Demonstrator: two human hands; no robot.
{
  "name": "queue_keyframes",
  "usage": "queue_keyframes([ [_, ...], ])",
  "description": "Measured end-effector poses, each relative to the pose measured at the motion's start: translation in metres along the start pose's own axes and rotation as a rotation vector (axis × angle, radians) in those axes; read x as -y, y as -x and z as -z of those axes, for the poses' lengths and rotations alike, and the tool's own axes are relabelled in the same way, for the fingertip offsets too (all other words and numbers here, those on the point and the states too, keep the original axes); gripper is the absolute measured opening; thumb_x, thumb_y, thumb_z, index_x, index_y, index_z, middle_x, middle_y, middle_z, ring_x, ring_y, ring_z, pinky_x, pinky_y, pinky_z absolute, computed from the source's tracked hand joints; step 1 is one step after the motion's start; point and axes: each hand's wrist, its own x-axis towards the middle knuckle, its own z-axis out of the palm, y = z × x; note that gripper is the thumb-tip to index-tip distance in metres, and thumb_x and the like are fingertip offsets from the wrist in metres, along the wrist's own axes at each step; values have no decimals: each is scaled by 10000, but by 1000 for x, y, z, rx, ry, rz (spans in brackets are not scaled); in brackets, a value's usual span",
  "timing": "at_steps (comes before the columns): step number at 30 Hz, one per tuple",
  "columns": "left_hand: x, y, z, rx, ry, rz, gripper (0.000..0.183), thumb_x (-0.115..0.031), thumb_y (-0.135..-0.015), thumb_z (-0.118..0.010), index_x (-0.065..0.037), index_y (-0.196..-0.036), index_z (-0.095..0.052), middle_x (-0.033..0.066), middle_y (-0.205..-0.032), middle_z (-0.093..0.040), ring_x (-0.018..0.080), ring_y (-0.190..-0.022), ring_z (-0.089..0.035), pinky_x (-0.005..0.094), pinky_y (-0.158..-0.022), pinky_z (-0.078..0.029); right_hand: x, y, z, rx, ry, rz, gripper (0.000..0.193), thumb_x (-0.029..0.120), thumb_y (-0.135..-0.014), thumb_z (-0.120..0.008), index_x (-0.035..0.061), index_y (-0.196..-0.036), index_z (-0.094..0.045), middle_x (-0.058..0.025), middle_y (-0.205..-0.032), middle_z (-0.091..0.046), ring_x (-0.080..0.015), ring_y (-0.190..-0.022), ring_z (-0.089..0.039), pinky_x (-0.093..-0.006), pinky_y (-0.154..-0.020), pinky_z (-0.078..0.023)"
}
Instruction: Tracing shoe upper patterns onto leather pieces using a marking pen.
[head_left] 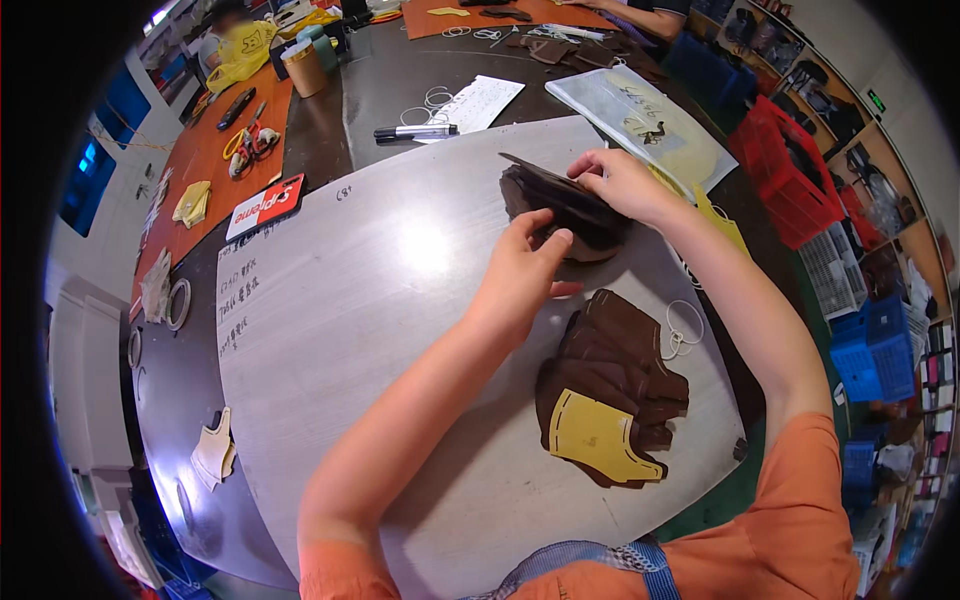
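A stack of dark brown leather pieces (560,205) stands tilted on the far right part of the pale board, its sheets fanned apart at the top. My right hand (612,180) grips its far right edge, fingers bent over it. At the near left side my left hand (525,262) is curled, with thumb and index finger at the stack's edge; part of its grip is hidden. Closer to me lies a loose pile of brown leather pieces (615,345), topped by a yellow pattern piece (592,432) with dashed edge marks.
The pale board (370,290) bears handwriting on its left. A red and white phone-shaped item (265,208), a marker (415,133), a clear plastic folder (645,120) and white rubber bands (682,330) lie around. Red crates (790,175) and blue crates (872,350) stand at right.
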Motion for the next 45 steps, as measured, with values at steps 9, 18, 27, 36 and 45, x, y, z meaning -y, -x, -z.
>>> queue_keyframes([
  [9,-4,6,-19,-73,210,-11,366,-206,-1096,-556,7,-1382,-476,170,-1336,-612,277,-1149,-685,461,-879,-640,16,23,11,179,-365,-287,707,492,-867,-883,-40,-1288,-684,-134,-1171,-732,-212,-1071,-691,-358,-961,-542],
  [18,22,16,40,-112,326,-105,302,-108,-973,-569,-32,-1266,-572,139,-1132,-694,240,-1057,-687,399,-878,-582,86,62,-34,0,-181,173,706,384,-795,-878,-67,-1269,-612,-253,-1128,-736,-332,-1025,-742,-417,-937,-568],
  [27,-34,179,119,-366,-1717,-1000,1225,-160,-675,-955,-41,-1668,-249,194,-1588,-468,429,-1427,-489,532,-1175,-401,205,122,-65,24,338,557,499,215,-769,-869,16,-1176,-659,-209,-1194,-642,-406,-1091,-686,-476,-939,-581],
  [36,-15,213,183,-344,-973,-379,831,-43,-722,-910,-64,-1469,-546,156,-1133,-777,263,-1052,-761,403,-946,-577,187,165,-55,-61,-246,519,624,318,-881,-849,16,-1382,-632,-209,-1230,-734,-323,-1141,-708,-403,-1002,-548],
  [45,-16,272,228,-236,-1545,-243,1114,-268,-674,-960,-163,-1631,-401,199,-1575,-503,401,-1404,-523,469,-1158,-445,68,259,-101,-376,385,500,850,353,-807,-891,92,-1507,-487,-190,-1567,-493,-391,-1463,-457,-587,-1220,-318],
])
